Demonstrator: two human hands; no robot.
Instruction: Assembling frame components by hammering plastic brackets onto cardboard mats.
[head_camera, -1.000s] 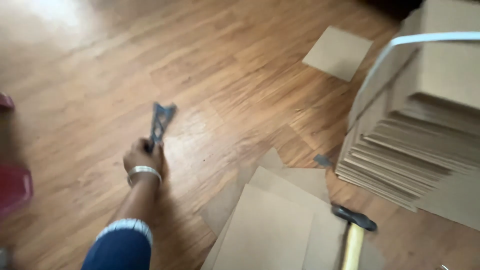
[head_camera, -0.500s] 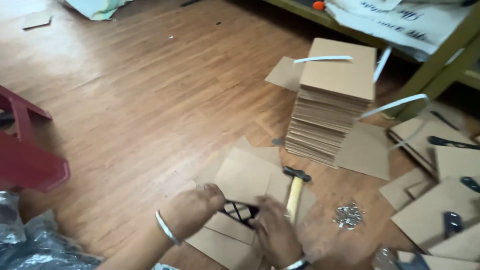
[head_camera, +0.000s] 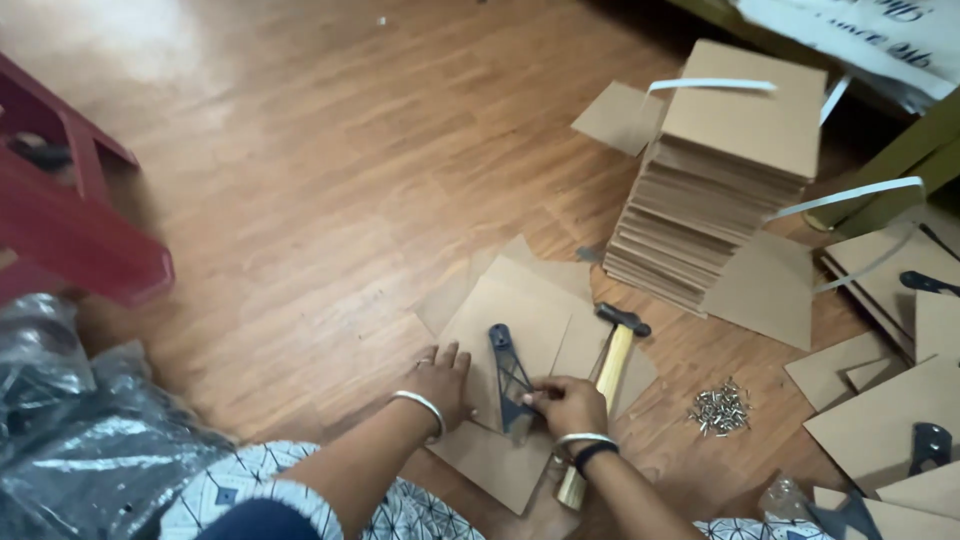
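Pinching the lower end of the black bracket (head_camera: 510, 378) is my right hand (head_camera: 566, 403) — fingers closed on it, holding it flat against the cardboard sheet (head_camera: 510, 318). My left hand (head_camera: 440, 385) lies open, palm down on the sheet's left edge, gripping nothing; my read is it pins the board so it won't slide on the wooden floor (head_camera: 300, 180).

Largest first:
- Floor carries everything; work sits low and close to the body.
- Red stool (head_camera: 70, 215) off to the left, well apart, with crumpled plastic wrap (head_camera: 80, 430) below it.
- Tall stack of cardboard panels (head_camera: 715, 180) to the upper right, white strap (head_camera: 712, 86) across its top — probably the supply pile, kept in reach.
- Loose cardboard pieces (head_camera: 885, 420) on the right, some with black brackets already on them.
- Several overlapping sheets under the one in hand, likely padding over the floor.
- Hammer (head_camera: 606, 372) just beside the right hand, head pointing away, wooden handle running under the wrist — parked for a quick grab, I'd say.
- Pile of small metal fasteners (head_camera: 720, 408) near the hammer, apart from the sheet.

Bracket lies lengthwise near the sheet's middle, slightly tilted.
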